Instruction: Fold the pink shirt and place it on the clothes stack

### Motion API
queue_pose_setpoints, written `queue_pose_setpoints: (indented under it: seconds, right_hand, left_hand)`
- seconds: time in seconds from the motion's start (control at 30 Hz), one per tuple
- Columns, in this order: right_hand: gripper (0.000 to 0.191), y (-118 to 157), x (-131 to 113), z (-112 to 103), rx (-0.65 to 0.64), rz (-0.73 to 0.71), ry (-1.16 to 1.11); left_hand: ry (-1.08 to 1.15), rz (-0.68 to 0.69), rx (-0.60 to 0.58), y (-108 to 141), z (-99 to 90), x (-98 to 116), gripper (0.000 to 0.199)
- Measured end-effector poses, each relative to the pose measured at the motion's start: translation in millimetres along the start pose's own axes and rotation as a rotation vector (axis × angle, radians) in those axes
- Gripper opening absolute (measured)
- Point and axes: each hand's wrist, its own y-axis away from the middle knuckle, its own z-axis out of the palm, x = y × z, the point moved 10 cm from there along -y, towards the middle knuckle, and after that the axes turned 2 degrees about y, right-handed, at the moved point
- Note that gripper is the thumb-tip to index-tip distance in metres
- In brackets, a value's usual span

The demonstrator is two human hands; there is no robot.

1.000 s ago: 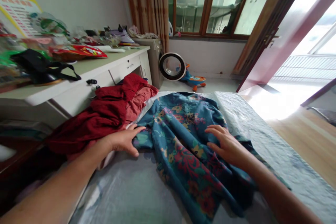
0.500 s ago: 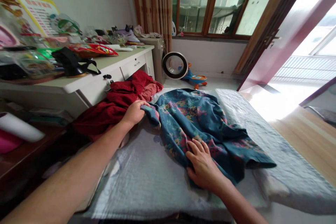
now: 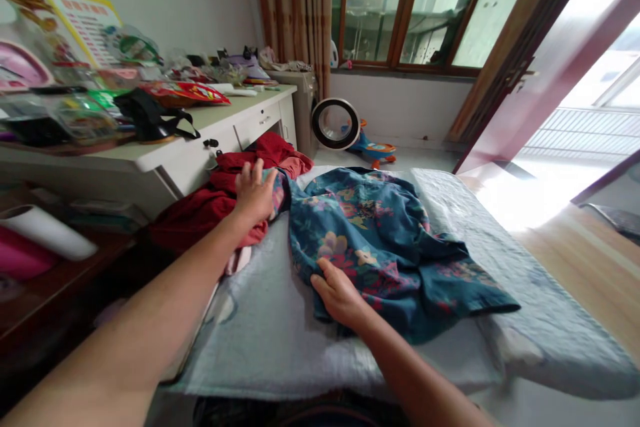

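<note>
A dark teal shirt with a floral print (image 3: 370, 213) lies spread and rumpled on a pale padded cover (image 3: 250, 340). My left hand (image 3: 255, 197) rests at the end of its left sleeve, with the fingers stretched out and apart. Along the near left edge of the shirt, my right hand (image 3: 340, 292) pinches the fabric; its fingertips are partly tucked under a fold. A heap of red cloth (image 3: 195, 217) lies just beyond and left of my left hand.
A cluttered desk (image 3: 220, 127) runs along the left wall, with a black strap (image 3: 150, 117) near its edge. White and pink rolls (image 3: 50, 230) stand low at the left. Behind the padded surface are a round ring-shaped fan (image 3: 335, 124) and a blue ride-on toy (image 3: 373, 148).
My left hand has loosened its grip on the sleeve and spread its fingers. My right hand has moved left from lying flat on the shirt to pinching its edge. The sleeve has shifted away.
</note>
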Motion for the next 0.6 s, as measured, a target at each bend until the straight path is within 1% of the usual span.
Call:
queue_pose_setpoints:
  seconds: [0.03, 0.07, 0.1, 0.17, 0.23, 0.27, 0.33, 0.4, 0.43, 0.47, 0.53, 0.6]
  right_hand:
    - [0.006, -2, 5, 7, -0.009, 0.014, -0.013]
    - [0.005, -2, 8, 11, -0.020, 0.019, -0.027]
    - [0.005, -2, 10, 13, -0.036, 0.014, -0.044]
    - [0.012, 3, 6, 9, -0.087, -0.028, -0.083]
    - [0.021, 11, 0, -5, -0.124, -0.067, -0.120]
    - [0.023, 16, 0, -18, -0.112, -0.073, -0.124]
    - [0.024, 26, 8, -52, -0.010, -0.056, -0.073]
    - [0.020, 40, 21, -94, 0.155, -0.040, 0.061]
    - [0.018, 48, 29, -114, 0.230, -0.034, 0.148]
    - [0.018, 57, 37, -134, 0.313, -0.022, 0.252]
    - [0.019, 80, 57, -176, 0.487, 0.053, 0.494]
    - [0.033, 104, 81, -213, 0.612, 0.214, 0.721]
  left_hand:
    - [0.043, 0.127, -0.085, 16, 15.4, 21, 0.065]
    - [0.107, 0.249, -0.197, 36, 31.8, 42, 0.064]
    - [0.182, 0.335, -0.313, 59, 46.4, 59, 0.065]
    - [0.326, 0.418, -0.525, 106, 68.2, 83, 0.070]
    - [0.423, 0.455, -0.685, 149, 80.7, 94, 0.074]
    - [0.439, 0.472, -0.748, 166, 84.9, 96, 0.077]
    - [0.410, 0.510, -0.823, 191, 90.8, 94, 0.085]
    - [0.356, 0.541, -0.837, 203, 94.8, 90, 0.091]
    - [0.332, 0.543, -0.826, 205, 96.4, 89, 0.089]
    - [0.317, 0.534, -0.810, 204, 97.8, 88, 0.083]
    - [0.325, 0.492, -0.784, 201, 99.4, 88, 0.062]
    - [0.398, 0.442, -0.759, 196, 95.9, 90, 0.042]
